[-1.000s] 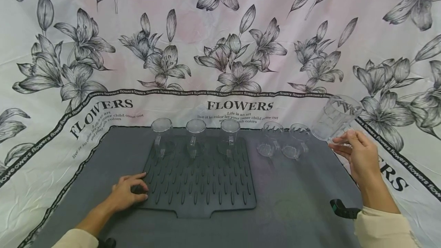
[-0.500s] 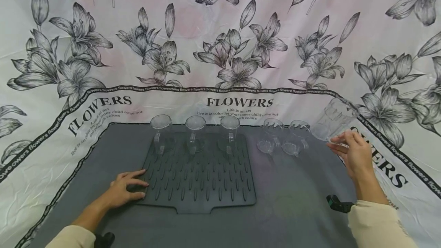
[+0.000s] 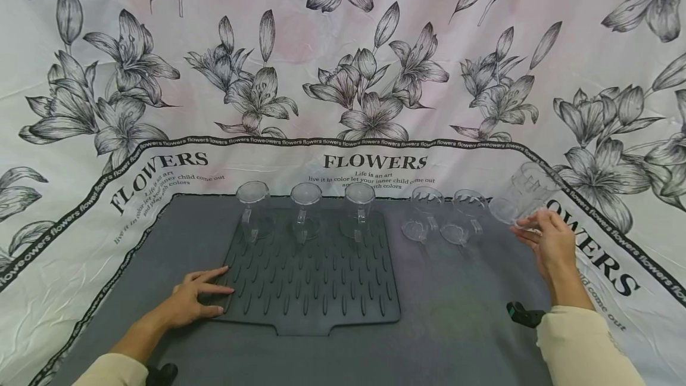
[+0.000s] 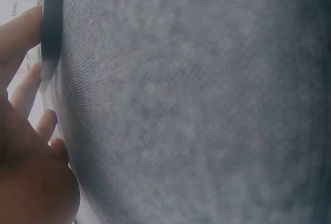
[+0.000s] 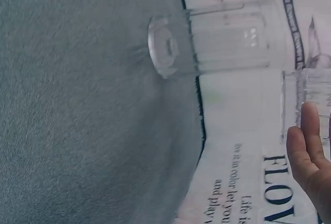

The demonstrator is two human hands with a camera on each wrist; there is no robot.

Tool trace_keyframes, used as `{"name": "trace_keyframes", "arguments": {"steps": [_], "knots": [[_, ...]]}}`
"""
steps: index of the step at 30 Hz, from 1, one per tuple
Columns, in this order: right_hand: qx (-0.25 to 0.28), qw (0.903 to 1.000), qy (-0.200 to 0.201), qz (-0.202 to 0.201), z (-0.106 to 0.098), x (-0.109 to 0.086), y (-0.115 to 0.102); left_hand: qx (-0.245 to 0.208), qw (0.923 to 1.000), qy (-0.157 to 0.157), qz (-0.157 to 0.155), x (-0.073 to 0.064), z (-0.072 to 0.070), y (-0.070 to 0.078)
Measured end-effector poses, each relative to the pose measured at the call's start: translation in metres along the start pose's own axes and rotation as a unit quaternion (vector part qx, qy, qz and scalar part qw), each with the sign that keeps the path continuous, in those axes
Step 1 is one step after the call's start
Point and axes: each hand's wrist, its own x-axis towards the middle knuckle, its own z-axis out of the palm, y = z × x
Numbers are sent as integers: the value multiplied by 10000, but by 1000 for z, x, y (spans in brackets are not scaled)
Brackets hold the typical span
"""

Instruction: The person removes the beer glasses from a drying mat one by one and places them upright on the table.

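Observation:
In the head view my right hand (image 3: 552,246) holds a clear glass mug (image 3: 520,198) above the right back of the table. Its fingertips are at the mug's lower part, and the mug tilts to the right. The right wrist view shows the fingers against this glass mug (image 5: 292,105). My left hand (image 3: 187,301) rests at the left edge of a dark ridged drying mat (image 3: 302,325), fingers spread and fairly straight. In the left wrist view the left hand (image 4: 31,151) has its fingertips by the mat's edge (image 4: 51,27).
Three clear mugs, the middle one (image 3: 306,213) among them, stand in a row along the mat's back. Two more, a nearer mug (image 3: 421,216) and a farther mug (image 3: 462,219), stand on the grey table (image 3: 455,314) right of the mat. A flowered cloth (image 3: 300,106) hangs behind.
My right hand has come slightly down and left with the mug, which is now a little lower. The left hand's fingers have straightened and spread at the mat's edge.

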Motion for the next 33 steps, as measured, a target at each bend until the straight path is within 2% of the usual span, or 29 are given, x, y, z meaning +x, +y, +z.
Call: {"name": "trace_keyframes", "arguments": {"steps": [9, 15, 23, 33], "knots": [[-715, 9961, 192, 482, -19, 11, 32, 100, 9999, -110, -85, -3, -1, -2], [-680, 9939, 297, 815, -23, 14, 50, 89, 9999, -72, -90, -5, 1, -1], [-1413, 9791, 470, 1389, -29, 12, 60, 80, 10000, -7, -10, -3, 5, -5], [-1390, 9790, 480, 1408, -35, 12, 70, 70, 9999, 90, 93, -2, 6, -9]]}}
